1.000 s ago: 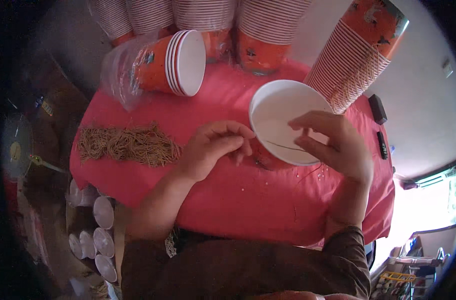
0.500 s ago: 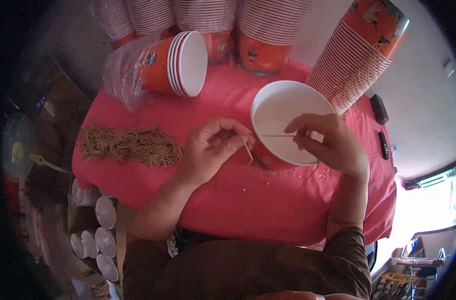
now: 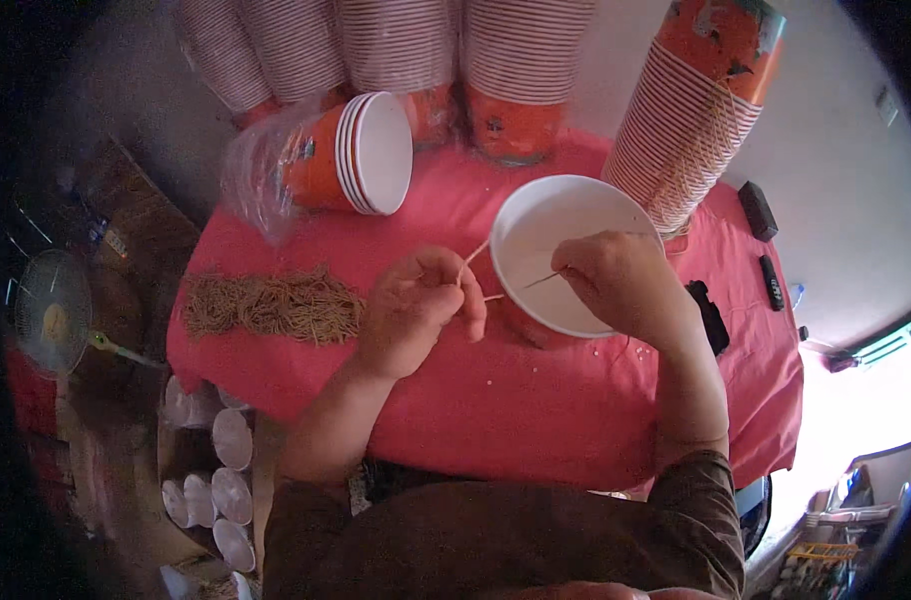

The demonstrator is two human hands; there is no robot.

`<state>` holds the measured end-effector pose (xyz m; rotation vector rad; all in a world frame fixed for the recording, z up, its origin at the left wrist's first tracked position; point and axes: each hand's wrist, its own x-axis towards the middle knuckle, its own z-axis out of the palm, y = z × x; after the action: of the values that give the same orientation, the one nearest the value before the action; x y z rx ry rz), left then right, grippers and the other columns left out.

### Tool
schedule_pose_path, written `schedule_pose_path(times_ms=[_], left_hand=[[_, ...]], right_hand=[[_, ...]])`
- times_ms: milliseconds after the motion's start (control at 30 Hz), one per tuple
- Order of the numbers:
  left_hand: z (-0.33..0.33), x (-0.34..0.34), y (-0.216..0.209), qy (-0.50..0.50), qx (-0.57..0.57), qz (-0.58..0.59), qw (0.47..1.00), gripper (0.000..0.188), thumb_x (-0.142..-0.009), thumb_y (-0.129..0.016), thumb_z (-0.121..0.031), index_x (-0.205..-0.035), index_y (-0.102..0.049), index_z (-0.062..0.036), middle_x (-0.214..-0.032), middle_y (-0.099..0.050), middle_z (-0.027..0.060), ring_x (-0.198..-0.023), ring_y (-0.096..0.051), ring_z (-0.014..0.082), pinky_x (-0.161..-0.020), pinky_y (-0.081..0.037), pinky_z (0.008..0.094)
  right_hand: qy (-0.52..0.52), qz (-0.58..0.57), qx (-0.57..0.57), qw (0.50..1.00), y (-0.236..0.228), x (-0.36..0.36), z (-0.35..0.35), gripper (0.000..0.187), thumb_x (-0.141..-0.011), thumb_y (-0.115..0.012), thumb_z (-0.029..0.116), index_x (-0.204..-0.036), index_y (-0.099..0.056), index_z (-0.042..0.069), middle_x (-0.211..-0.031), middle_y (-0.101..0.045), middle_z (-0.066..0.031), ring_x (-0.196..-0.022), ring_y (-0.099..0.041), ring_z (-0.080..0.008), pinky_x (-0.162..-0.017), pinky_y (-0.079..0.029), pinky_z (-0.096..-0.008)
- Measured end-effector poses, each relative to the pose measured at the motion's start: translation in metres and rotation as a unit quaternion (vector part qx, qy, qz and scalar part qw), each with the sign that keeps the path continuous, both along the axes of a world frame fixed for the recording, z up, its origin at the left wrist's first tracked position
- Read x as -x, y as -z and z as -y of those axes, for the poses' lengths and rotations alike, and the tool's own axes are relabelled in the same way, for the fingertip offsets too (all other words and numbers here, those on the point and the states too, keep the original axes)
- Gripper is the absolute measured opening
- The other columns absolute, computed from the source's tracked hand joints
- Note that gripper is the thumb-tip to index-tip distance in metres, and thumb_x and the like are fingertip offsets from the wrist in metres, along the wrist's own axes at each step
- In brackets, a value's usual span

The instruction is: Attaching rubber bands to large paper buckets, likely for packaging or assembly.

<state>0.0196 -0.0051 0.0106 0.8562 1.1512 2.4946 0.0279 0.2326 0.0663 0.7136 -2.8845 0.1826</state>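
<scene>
Twine [image 3: 475, 255] in left fingers [image 3: 475, 312], thin strand [image 3: 541, 281] in right fingers [image 3: 578, 256]

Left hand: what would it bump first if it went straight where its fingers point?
Probably the paper cup just to its right, though the left hand might pass over it; depth is unclear.

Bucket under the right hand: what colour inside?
White inside the bucket, best seen in the head view.
</scene>
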Motion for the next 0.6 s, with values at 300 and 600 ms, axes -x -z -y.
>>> schedule_pose_path(times_ms=[300, 600], left_hand=[[-0.014, 0.0, -0.031, -0.282, 0.308, -0.18, 0.891, 0.009, -0.087, -0.063, -0.006, -0.095, -0.062, -0.0001, -0.071, -0.056, -0.0029, -0.064, -0.049, 0.0018, -0.055, -0.039, 0.0192], [-0.024, 0.0, -0.018, -0.21, 0.344, -0.199, 0.893, 0.01, -0.086, -0.066, -0.006, -0.095, -0.065, -0.0004, -0.065, -0.054, -0.0056, -0.06, -0.045, 0.0006, -0.053, -0.036, 0.0202]], right_hand=[[-0.117, -0.104, 0.148, 0.977, -0.02, -0.012, -0.003, 0.011, -0.075, -0.062, 0.003, -0.086, -0.063, 0.005, -0.076, -0.063, -0.0127, -0.071, -0.062, -0.0309, -0.062, -0.049, -0.0397], [-0.184, -0.141, 0.244, 0.942, -0.018, -0.01, 0.004, 0.015, -0.074, -0.063, -0.003, -0.088, -0.062, 0.002, -0.074, -0.062, -0.0106, -0.068, -0.062, -0.0287, -0.058, -0.048, -0.0371]])
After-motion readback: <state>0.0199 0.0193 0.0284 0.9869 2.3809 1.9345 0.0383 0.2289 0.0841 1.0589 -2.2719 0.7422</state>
